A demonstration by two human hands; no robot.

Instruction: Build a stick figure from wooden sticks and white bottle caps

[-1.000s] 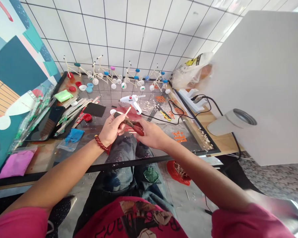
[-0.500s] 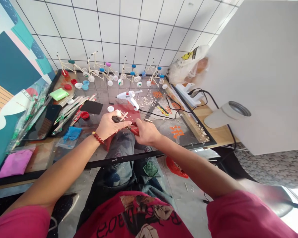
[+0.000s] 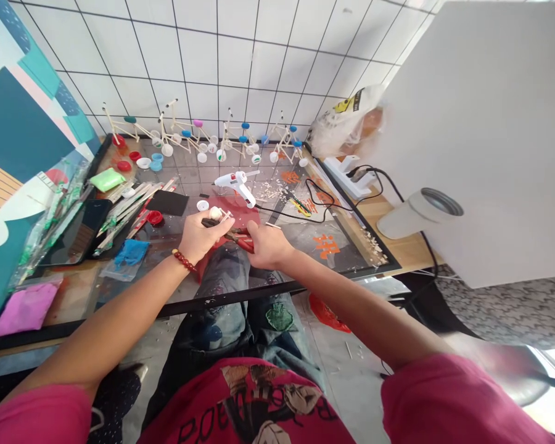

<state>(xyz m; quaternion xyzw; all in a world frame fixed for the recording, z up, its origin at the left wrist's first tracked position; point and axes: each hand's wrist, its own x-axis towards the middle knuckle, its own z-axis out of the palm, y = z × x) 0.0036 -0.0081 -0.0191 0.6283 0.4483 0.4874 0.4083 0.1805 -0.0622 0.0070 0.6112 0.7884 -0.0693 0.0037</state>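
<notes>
My right hand (image 3: 269,245) is closed around the red handles of a pair of pliers (image 3: 245,244). The pliers point left toward my left hand (image 3: 198,237), which wears a red bead bracelet (image 3: 184,259). Its thumb and fingers pinch a small piece of pale wooden sticks (image 3: 227,216) with a white round part (image 3: 216,213) at its end. A dark object shows beside these fingers; whether it belongs to the pliers I cannot tell. Just beyond lies a white bottle cap (image 3: 203,205), and farther back a white glue gun (image 3: 237,183) rests on the table.
Stick models with cap wheels (image 3: 197,137) line the wall. Left are wooden sticks (image 3: 134,213), a phone (image 3: 81,231), red caps (image 3: 155,217) and clay packets (image 3: 30,307). A power strip (image 3: 349,177) and the glue gun's black cord (image 3: 300,217) lie right.
My left thumb has drawn back slightly to the left, showing more of the pliers between the hands. The view has shifted a little. Both hands keep their hold.
</notes>
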